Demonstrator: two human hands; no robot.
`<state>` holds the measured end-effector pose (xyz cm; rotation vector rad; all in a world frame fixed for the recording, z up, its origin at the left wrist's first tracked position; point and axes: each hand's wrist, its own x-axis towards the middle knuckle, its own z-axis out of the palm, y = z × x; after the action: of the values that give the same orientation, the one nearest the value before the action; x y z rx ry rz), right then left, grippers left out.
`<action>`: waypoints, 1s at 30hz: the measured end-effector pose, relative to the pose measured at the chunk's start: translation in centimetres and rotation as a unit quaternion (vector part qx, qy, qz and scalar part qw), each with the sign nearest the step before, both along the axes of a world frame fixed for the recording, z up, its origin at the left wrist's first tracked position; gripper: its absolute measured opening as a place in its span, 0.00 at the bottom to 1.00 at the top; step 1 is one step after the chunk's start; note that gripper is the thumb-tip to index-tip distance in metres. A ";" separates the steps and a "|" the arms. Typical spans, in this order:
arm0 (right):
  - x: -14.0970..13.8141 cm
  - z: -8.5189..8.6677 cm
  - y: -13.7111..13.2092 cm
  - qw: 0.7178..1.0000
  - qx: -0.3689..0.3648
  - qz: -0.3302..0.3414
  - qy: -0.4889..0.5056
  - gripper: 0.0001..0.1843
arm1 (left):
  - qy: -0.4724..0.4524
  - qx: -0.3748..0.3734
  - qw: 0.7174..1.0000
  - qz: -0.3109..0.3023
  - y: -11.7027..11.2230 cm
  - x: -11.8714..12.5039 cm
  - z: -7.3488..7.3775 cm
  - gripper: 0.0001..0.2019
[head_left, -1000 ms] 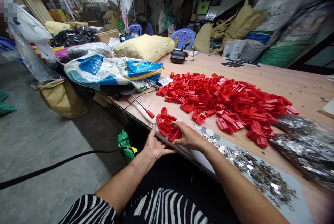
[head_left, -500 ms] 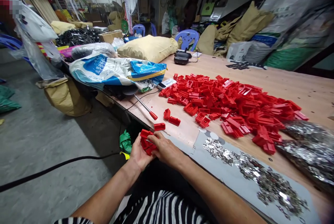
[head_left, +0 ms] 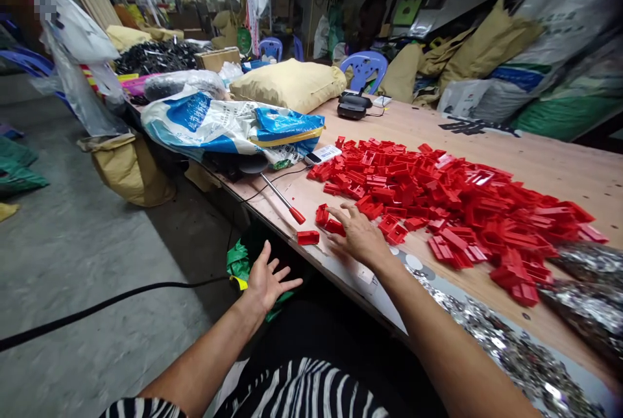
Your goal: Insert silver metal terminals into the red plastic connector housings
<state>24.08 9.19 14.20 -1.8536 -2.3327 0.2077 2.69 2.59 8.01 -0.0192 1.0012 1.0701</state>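
Note:
My left hand is palm up with its fingers spread, off the table's front edge, and holds nothing. Over the table my right hand reaches out with fingers apart, at a small red plastic part; whether it touches cannot be told. Another red plastic part lies just beyond those fingertips. Nearer the edge sits a single red plastic part. Behind and to the right spreads a big heap of red plastic parts. Small shiny metal pieces lie on a grey sheet under my right forearm.
A metal lever with a red grip sticks out over the table's front edge. Beyond it lie a blue and white sack, a white device and a stuffed tan sack. Bags of shiny metal pieces are at the right. Below hangs green plastic.
Both hands held red plastic parts together in front of me. Those parts are gone from the hands; the left has opened, and the right has moved up and right over the table.

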 end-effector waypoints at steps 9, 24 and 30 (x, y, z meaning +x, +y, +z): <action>-0.6 -2.3 1.2 0.988 -0.054 0.077 0.124 0.24 | -0.031 0.030 0.998 -0.052 0.9 1.7 0.9 0.31; -6.8 -3.2 -3.9 0.959 -0.022 0.174 0.223 0.15 | 0.000 0.022 0.999 0.033 0.6 0.6 -0.3 0.30; -4.2 -3.5 -2.0 0.972 0.054 0.036 0.225 0.16 | 0.095 0.054 0.991 0.079 0.0 -0.5 -0.9 0.33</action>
<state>19.92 7.23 10.68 -1.4832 -2.0519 0.4474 2.17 2.64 7.12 0.0952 1.1241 1.2880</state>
